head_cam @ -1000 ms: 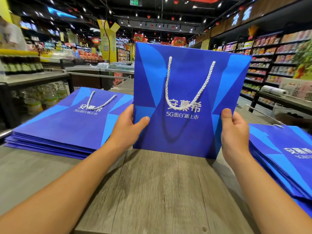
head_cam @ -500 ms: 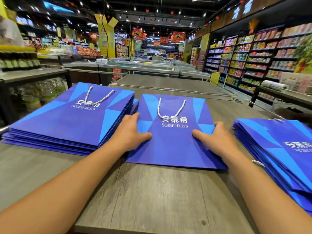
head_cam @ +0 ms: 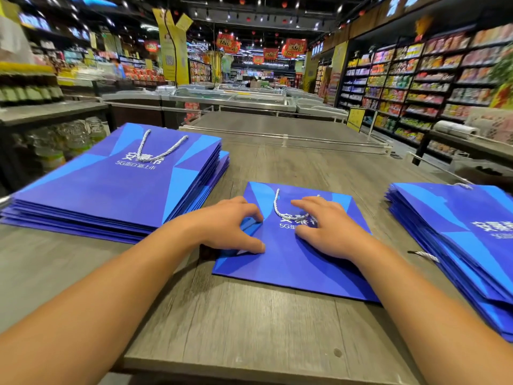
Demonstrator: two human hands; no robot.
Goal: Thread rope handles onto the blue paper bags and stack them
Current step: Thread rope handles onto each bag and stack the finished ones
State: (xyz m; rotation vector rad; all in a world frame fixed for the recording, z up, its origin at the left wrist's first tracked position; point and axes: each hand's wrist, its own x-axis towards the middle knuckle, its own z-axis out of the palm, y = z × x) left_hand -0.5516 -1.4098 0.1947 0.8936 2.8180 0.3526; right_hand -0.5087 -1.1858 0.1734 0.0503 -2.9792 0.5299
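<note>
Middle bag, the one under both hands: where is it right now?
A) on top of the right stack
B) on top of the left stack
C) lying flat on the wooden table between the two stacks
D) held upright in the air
C: the middle bag lies flat on the table, with the left hand and right hand on it.

I see a grey wood-grain table (head_cam: 249,329), matt and slightly rough. The blue bag (head_cam: 291,262) is smooth paper with a soft sheen (glossier near its left fold). Its rope handle (head_cam: 276,207) looks like twisted white cord.
</note>
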